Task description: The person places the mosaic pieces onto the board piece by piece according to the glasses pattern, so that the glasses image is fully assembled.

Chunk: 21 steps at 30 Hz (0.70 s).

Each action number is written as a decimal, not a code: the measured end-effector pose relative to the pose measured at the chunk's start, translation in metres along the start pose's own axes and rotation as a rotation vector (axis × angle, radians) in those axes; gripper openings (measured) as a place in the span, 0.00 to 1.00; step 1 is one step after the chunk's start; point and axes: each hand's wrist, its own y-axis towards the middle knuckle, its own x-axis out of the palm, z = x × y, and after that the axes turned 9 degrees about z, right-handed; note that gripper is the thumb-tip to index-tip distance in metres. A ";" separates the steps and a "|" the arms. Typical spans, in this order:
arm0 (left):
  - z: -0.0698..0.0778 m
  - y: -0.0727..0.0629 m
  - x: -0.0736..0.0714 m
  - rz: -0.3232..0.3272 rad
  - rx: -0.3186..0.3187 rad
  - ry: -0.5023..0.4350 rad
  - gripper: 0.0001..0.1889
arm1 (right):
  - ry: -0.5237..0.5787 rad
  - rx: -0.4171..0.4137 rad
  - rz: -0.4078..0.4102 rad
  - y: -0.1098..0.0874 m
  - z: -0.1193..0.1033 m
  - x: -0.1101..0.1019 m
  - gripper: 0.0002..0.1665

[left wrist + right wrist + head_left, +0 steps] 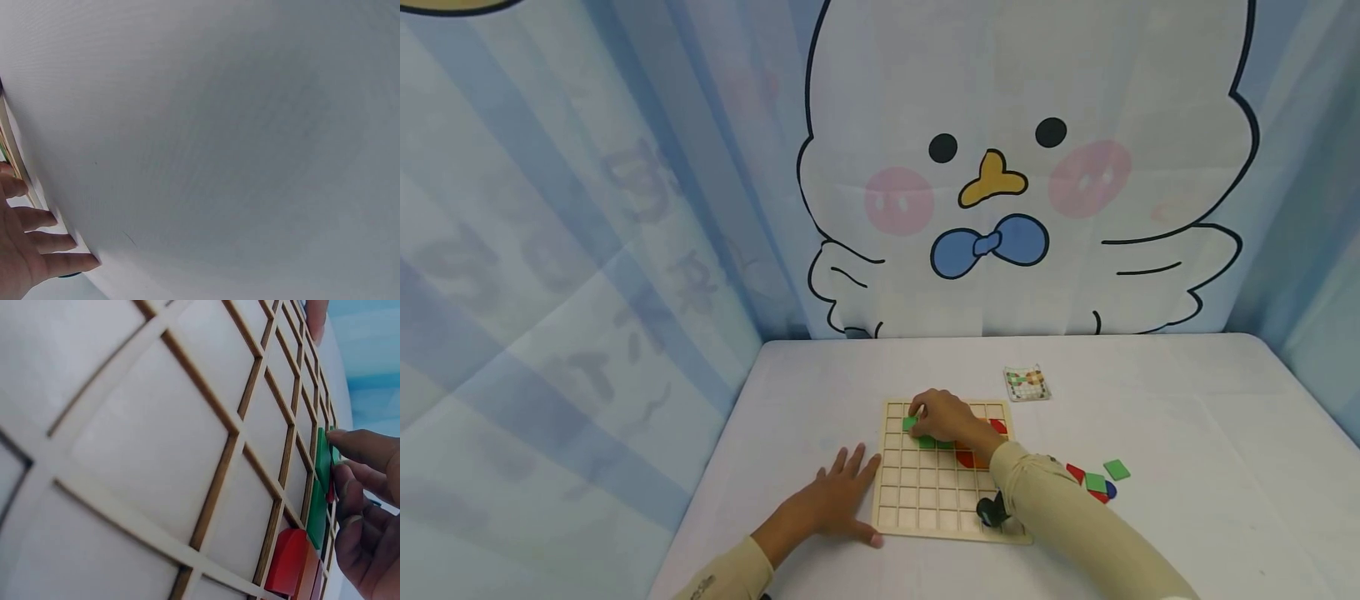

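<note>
right hand [950, 417] is pinched on a green tile [909, 424] at ten o'clock on the grid board [908, 498]; seating seems underway, alignment called for; left hand [837, 500] is splayed at nine.

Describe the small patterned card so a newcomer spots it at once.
On the white table, find the wooden grid board. Just beyond its far right corner, toward the cartoon-bird backdrop, lies a small, pale, squarish card. Unlike the single-coloured loose tiles nearer the person, it carries a multicoloured pattern.
</note>
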 end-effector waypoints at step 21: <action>-0.001 0.001 0.001 -0.011 0.007 0.005 0.65 | -0.038 -0.010 -0.007 -0.003 -0.003 -0.002 0.12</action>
